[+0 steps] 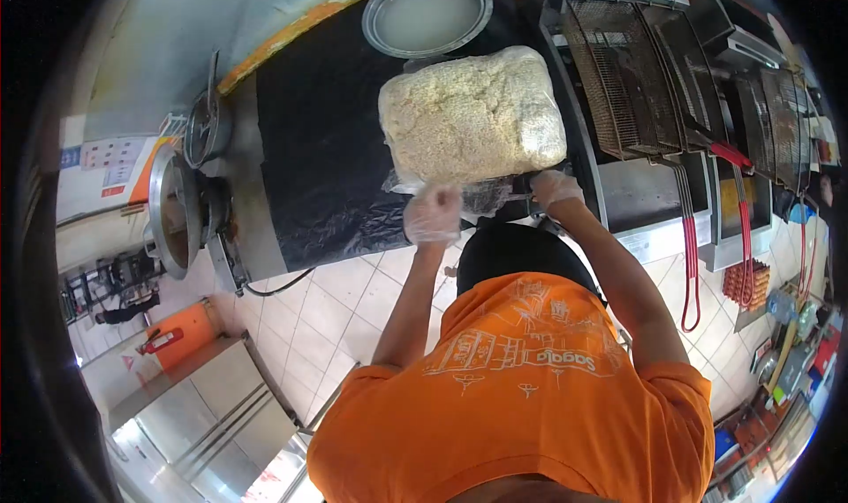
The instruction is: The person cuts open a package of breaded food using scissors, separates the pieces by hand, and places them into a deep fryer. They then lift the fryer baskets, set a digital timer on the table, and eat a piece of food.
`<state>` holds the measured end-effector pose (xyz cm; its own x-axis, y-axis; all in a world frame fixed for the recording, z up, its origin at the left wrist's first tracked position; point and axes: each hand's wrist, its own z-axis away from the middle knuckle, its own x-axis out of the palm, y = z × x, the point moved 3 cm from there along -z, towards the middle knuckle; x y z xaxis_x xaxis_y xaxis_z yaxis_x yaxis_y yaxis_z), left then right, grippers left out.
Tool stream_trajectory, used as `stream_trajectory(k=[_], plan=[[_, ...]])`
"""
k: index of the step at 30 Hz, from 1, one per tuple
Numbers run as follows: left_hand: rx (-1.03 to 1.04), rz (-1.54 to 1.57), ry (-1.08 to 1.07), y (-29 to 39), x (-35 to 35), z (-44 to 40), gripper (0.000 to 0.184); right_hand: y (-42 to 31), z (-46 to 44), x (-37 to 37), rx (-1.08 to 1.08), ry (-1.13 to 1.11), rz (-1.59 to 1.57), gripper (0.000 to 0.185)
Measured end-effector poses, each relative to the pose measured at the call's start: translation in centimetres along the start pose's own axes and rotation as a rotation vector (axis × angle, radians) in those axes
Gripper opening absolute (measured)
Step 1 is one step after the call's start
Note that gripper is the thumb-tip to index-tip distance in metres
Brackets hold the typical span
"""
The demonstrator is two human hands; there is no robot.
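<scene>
The clear-gloved left hand (433,213) has its fingers curled; those of the clear-gloved right hand (556,189) are too indistinct to tell, as is any pinch on the crinkled transparent plastic film (488,197) between them. Just beyond the fingers lies a pale-yellow, film-wrapped rectangular block (473,119); farther out, a round silver metal pan (428,15)

Pale, lumpy, plastic-wrapped slab (473,119)
</scene>
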<state>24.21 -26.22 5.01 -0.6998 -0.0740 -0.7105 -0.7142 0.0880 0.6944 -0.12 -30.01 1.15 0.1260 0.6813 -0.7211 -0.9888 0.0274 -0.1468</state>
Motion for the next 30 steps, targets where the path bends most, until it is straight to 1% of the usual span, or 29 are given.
stream_trajectory(k=[1,2,3,4,5,6,8,9,10,12,13,14,15,16,18,19,20,22,24,26,27,28,29,30], plan=[[-0.298,-0.235,-0.031,0.4,-1.5,-0.9,0.03,0.3,-0.4,0.5,-0.009,0.065,-0.048,0.026],[-0.598,-0.467,-0.065,0.0,-2.8,-1.1,0.038,0.5,-0.8,1.0,-0.017,0.062,-0.044,0.026],[-0.606,-0.467,-0.059,-2.4,-2.9,-1.2,0.038,0.6,-1.2,1.2,-0.078,0.058,-0.006,0.026],[-0.573,-0.416,-0.076,-6.4,-2.5,-1.0,0.045,0.7,-1.6,1.7,-0.138,0.052,0.032,0.026],[-0.539,-0.363,-0.089,-9.0,-2.0,-0.9,0.051,1.1,-2.4,2.8,-0.146,0.052,0.041,0.026],[-0.55,-0.359,-0.08,-9.7,-2.0,-0.9,0.051,1.6,-3.3,4.3,-0.15,0.096,0.022,0.026],[-0.832,0.289,-0.057,-11.6,-1.4,-0.6,0.061,2.5,-4.6,5.5,-0.17,0.145,0.017,0.026],[-0.831,0.278,-0.067,-13.5,-0.5,-0.5,0.066,2.8,-4.8,6.2,-0.211,0.131,0.073,0.027],[-0.833,0.282,-0.054,-14.9,-0.1,0.0,0.066,2.7,-4.9,6.4,-0.249,0.121,0.128,0.027],[-0.548,0.451,0.102,-15.9,0.4,0.2,0.052,1.2,-3.6,4.4,-0.271,0.114,0.112,0.026],[-0.544,0.458,0.11,-16.6,0.6,0.5,0.052,0.7,-3.5,4.2,-0.327,0.087,0.198,0.022],[-0.375,0.176,0.101,-16.7,0.3,0.7,0.041,0.4,-3.5,4.1,-0.381,0.058,0.284,0.02],[-0.205,-0.106,0.092,-16.8,0.0,1.2,0.03,-0.2,-3.7,3.9,-0.546,0.066,0.304,0.024],[-0.206,-0.102,0.1,-17.0,-0.6,1.6,0.03,-1.2,-2.8,2.4,-0.548,0.069,0.313,0.024],[-0.17,-0.484,-0.018,-16.9,-0.8,2.8,0.021,-3.8,1.0,-3.6,-0.424,0.263,-0.251,0.026],[-0.033,-0.745,-0.126,-12.8,-2.2,2.8,0.017,-4.2,1.8,-4.9,-0.256,0.287,-0.381,0.027],[-0.033,-0.74,-0.126,-14.1,-1.3,4.0,0.017,-5.1,2.3,-5.7,-0.253,0.288,-0.378,0.027],[-0.089,-0.841,-0.259,-19.4,2.0,6.1,0.015,-5.5,2.5,-7.7,-0.169,0.537,-0.539,0.031],[-0.041,-0.837,-0.265,-20.8,3.9,7.6,0.014,-5.5,1.1,-7.7,-0.193,0.554,-0.519,0.033],[0.009,-0.837,-0.268,-20.5,4.0,7.1,0.013,-6.1,1.0,-8.2,-0.157,0.51,-0.434,0.04],[-0.045,-0.816,-0.251,-20.7,3.8,6.8,0.014,-6.0,0.4,-7.9,-0.153,0.516,-0.436,0.04],[-0.105,-0.791,-0.238,-20.2,3.4,6.6,0.014,-5.9,-0.3,-7.5,-0.235,0.632,-0.405,0.038],[-0.108,-0.745,-0.123,-16.1,0.5,4.6,0.018,-6.1,-0.8,-7.6,-0.322,0.749,-0.372,0.036],[-0.111,-0.743,-0.118,-13.4,-1.2,2.9,0.018,-6.5,-1.2,-8.6,-0.326,0.751,-0.368,0.036]])
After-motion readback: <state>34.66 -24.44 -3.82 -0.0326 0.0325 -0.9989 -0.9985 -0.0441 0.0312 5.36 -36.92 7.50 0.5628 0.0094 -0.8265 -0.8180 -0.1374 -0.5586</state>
